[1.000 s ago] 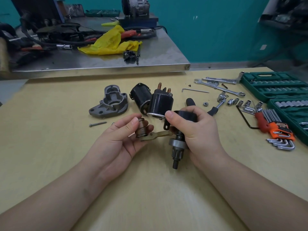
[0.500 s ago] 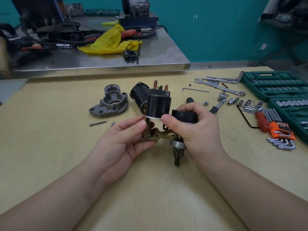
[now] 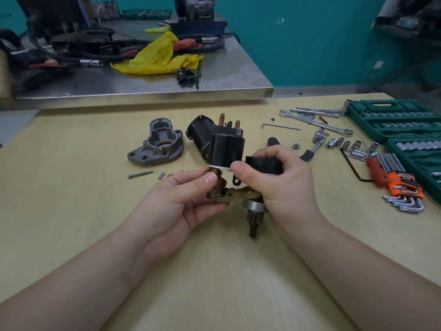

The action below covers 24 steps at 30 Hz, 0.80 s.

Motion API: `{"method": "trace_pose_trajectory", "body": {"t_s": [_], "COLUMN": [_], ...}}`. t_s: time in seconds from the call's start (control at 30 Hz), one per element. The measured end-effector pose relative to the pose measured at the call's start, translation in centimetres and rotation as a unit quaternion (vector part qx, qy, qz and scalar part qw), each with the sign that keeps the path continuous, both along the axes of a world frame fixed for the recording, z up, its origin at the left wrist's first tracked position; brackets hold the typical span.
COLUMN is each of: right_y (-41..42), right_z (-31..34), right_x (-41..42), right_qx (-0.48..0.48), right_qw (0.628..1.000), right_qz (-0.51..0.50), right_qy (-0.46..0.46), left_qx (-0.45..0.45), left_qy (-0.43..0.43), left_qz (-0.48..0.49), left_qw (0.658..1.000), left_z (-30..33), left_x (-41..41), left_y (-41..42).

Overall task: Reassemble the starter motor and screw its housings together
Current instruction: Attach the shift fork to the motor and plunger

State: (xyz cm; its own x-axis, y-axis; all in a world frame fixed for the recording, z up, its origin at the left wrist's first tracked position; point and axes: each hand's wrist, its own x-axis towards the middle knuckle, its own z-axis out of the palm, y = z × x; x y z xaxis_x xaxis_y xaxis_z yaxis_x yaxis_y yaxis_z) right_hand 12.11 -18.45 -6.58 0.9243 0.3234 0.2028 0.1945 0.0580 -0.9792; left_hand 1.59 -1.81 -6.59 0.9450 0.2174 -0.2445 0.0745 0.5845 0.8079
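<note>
My right hand (image 3: 284, 185) grips a black motor body (image 3: 262, 164) whose pinion gear shaft (image 3: 254, 217) points down toward me. Its thumb also steadies the black solenoid (image 3: 225, 149), which has copper studs on top. My left hand (image 3: 181, 201) pinches the brownish plunger (image 3: 216, 186) just under the solenoid. A brass shift fork (image 3: 238, 194) links the plunger to the pinion. On the table behind lie a grey nose housing (image 3: 158, 144) and a second black housing (image 3: 199, 132). A long bolt (image 3: 140, 174) and a small pin (image 3: 161, 175) rest left of my left hand.
Right of my hands lie a ratchet handle (image 3: 307, 151), sockets (image 3: 343, 145), spanners (image 3: 317, 121), a hex key (image 3: 280, 126), an orange hex key set (image 3: 403, 185) and green socket cases (image 3: 391, 120). A cluttered steel bench (image 3: 148, 87) stands behind the wooden table (image 3: 71, 199).
The solenoid has been lifted off the table and brought over the plunger. My left hand tipped the plunger upright beneath it. Both hands rose slightly.
</note>
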Motion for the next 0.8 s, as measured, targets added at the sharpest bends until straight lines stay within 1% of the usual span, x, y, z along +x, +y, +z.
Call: {"method": "trace_pose_trajectory", "body": {"t_s": [0.1, 0.23, 0.3, 0.43, 0.57, 0.8], "right_y": [0.1, -0.1, -0.2, 0.0, 0.2, 0.2], "right_z": [-0.1, -0.2, -0.1, 0.2, 0.1, 0.0], "right_x": [0.2, 0.7, 0.7, 0.2, -0.7, -0.7], "right_qx": [-0.004, -0.002, 0.0, 0.0, -0.024, -0.03], "right_qw": [1.0, 0.999, 0.999, 0.999, 0.999, 0.999], "right_qz": [0.011, -0.005, -0.009, 0.007, 0.03, 0.017], "right_qy": [0.027, 0.041, 0.041, 0.036, 0.001, -0.006], "left_qx": [0.013, 0.083, 0.104, 0.096, 0.08, 0.06], "left_qy": [0.007, 0.016, 0.019, 0.017, 0.027, 0.034], "left_qz": [0.013, 0.052, 0.066, 0.054, 0.017, -0.001], "left_qw": [1.0, 0.995, 0.992, 0.994, 0.996, 0.998], "left_z": [0.2, 0.6, 0.7, 0.4, -0.1, -0.3], "left_x": [0.0, -0.1, -0.1, 0.0, -0.2, 0.0], "left_y": [0.2, 0.7, 0.7, 0.1, -0.3, -0.3]}}
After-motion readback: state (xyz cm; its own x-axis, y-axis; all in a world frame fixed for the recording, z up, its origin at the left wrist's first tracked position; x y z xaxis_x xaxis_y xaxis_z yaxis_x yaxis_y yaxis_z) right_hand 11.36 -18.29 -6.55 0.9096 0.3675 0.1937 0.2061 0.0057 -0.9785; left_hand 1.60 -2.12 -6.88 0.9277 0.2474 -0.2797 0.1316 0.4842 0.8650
